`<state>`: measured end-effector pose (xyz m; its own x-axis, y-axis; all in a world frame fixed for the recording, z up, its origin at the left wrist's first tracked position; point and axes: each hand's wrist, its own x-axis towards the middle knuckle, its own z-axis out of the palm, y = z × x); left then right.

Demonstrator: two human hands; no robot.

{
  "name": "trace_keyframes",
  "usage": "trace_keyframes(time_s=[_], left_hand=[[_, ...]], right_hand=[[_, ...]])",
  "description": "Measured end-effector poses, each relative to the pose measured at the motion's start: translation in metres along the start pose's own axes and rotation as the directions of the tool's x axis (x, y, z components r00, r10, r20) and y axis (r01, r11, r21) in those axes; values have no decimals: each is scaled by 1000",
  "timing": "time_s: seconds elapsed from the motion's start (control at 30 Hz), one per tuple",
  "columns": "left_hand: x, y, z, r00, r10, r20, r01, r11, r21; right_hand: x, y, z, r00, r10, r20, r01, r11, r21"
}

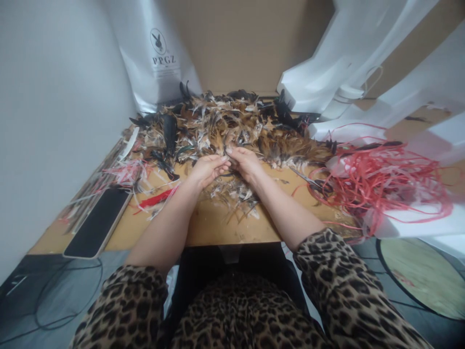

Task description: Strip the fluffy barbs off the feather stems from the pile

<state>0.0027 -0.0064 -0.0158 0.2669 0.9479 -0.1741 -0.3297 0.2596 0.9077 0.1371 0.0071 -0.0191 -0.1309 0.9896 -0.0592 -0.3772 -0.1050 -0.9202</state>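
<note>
A wide pile of brown, black and whitish feathers (232, 121) covers the back of the wooden table (218, 230). At its front edge my left hand (210, 169) and my right hand (244, 162) meet, fingertips nearly touching. Both have their fingers closed in a pinch. Small dark feather parts show between them, too blurred to separate; which hand grips what is hard to make out. Just below the hands lies a smaller heap of loose feather bits (238, 194).
A phone (98, 223) lies at the left, near pink and white strips (127, 172) and a red piece (156, 198). Scissors (314, 183) lie right of the hands, beside tangled red ribbons (388, 179). A printed white bag (160, 53) stands behind. A round stool (421, 274) is lower right.
</note>
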Motion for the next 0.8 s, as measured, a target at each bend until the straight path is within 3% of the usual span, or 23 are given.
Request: trace_keyframes(time_s=[0.23, 0.37, 0.43, 0.5, 0.57, 0.6, 0.7, 0.8], left_hand=[[2, 3, -3, 993, 89, -73, -92, 995, -39], [5, 4, -7, 987, 98, -125, -107, 992, -65], [5, 5, -8, 986, 93, -139, -107, 990, -92], [4, 7, -9, 990, 68, -120, -85, 987, -136], [2, 8, -9, 997, 12, -70, -24, 983, -185], [1, 9, -8, 999, -24, -40, 15, 979, -205], [-3, 11, -5, 994, -105, 33, 110, 963, -248], [-6, 11, -2, 988, -137, 74, 153, 948, -281]], right_hand=[[-2, -5, -3, 998, -65, 9, 66, 975, -212], [-5, -8, -4, 980, -196, 38, 192, 871, -453], [-5, -10, -7, 914, -399, 77, 354, 688, -633], [-7, -13, -12, 788, -586, 191, 480, 389, -786], [-9, -17, -15, 684, -652, 326, 503, 99, -858], [-10, -19, -16, 655, -654, 379, 491, -13, -871], [-11, -21, -17, 615, -631, 473, 433, -231, -871], [-10, -20, -16, 601, -623, 500, 385, -323, -865]])
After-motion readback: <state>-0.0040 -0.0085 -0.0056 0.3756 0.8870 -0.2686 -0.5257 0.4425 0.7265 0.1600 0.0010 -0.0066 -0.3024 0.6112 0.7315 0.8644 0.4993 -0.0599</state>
